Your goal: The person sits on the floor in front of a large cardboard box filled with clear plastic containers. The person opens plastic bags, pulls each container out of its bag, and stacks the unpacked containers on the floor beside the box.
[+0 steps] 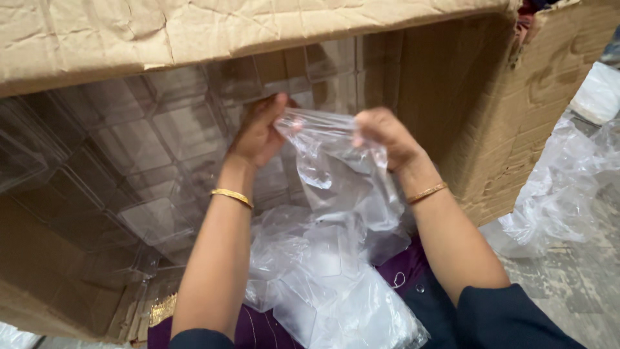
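We're leaning right into the big cardboard box (491, 129), and both hands are up at its mouth, busy with a clear plastic bag (342, 181). Our left hand (258, 132) pinches one side of the bag's top edge, fingers closed on the film, and our right hand (384, 137) is closed on the other side, knuckles toward us. The two hands sit a little apart, with the bag's opening stretched between them just in front of the box.

The bag hangs down from our grip toward the lap, where more clear bags (323, 291) lie heaped on purple cloth (258, 329), below the box's mouth. Something clear and boxy seems to sit inside the held bag, though we can't be sure through all the shine.

To do this well, we judge it best to keep both pinches close to the rim and pull evenly, since thin film like this tears or slips if one side takes all the strain.

Now the room: inside the box, clear plastic cases (142, 148) are stacked across the back and our left, close behind the left hand. The box's top flap (194, 32) hangs low overhead. The box's right wall is just beyond our right hand. Outside that wall, loose plastic sheeting (562, 194) lies on the floor. The freest way out is back toward us and down.
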`<state>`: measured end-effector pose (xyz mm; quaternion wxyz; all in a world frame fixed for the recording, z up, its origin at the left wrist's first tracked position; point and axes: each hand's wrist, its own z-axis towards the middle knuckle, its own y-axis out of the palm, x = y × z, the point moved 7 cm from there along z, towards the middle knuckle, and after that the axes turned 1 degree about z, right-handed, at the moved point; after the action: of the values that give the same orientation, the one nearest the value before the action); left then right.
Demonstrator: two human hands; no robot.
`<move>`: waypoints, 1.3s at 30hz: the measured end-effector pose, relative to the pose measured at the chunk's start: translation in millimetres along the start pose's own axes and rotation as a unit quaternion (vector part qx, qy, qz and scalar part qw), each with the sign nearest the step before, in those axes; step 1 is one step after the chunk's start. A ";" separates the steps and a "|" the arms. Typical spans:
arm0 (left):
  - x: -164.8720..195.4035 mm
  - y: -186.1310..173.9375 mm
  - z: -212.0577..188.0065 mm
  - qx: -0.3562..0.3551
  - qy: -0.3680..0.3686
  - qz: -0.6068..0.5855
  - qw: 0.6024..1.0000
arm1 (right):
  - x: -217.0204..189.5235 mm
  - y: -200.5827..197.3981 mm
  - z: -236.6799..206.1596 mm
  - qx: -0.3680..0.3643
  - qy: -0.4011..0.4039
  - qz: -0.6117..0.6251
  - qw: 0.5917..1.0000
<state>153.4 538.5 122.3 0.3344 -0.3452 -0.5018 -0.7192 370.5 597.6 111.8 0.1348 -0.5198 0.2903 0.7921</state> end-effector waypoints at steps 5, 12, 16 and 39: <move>0.0 -39.4 30.6 0.014 -0.037 0.374 0.926 | -27.4 -56.8 21.3 0.131 -0.087 0.039 0.987; 27.0 -62.6 100.2 0.305 0.171 0.516 0.782 | -37.3 -79.8 122.1 0.228 -0.089 -0.361 0.900; 18.7 -69.5 128.7 0.338 0.141 0.478 0.798 | -29.8 -80.2 136.1 0.236 -0.067 -0.437 0.865; 23.3 -4.5 41.1 0.233 0.326 0.504 0.765 | 35.5 -31.2 73.6 0.043 0.034 0.159 0.986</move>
<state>143.7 575.7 150.1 0.8627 -0.2043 -0.2684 -0.3767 316.7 663.5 91.3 0.0197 -0.4874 0.4070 0.7723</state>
